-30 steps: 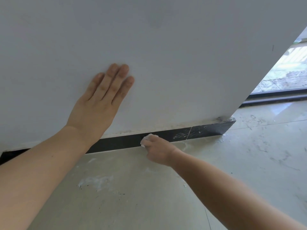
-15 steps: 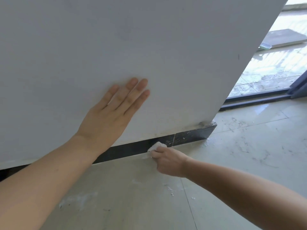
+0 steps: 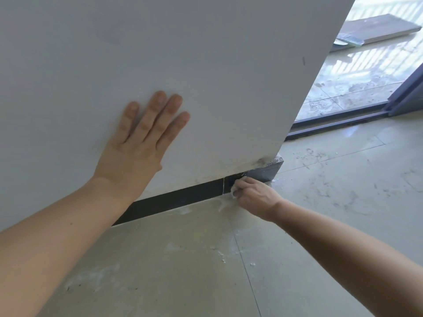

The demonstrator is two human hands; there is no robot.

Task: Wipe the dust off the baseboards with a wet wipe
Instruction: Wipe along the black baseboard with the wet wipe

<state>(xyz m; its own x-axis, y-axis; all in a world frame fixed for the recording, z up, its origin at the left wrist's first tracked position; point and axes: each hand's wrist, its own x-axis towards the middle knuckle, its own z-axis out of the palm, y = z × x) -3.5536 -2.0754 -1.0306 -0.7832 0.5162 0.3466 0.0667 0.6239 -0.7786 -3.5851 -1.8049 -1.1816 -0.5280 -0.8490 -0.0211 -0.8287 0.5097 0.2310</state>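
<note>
As the left hand (image 3: 135,152) lies flat above the baseboard (image 3: 183,197), the right hand (image 3: 254,195), squeezing the wet wipe (image 3: 234,194), has slid almost to its end, nearly finishing it.

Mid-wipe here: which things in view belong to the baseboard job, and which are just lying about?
Job: wet wipe, gripped in the right hand; black baseboard; left hand, flat on the wall.
Lying about: grey slab beyond the doorway; door track; white smears on the floor.
</note>
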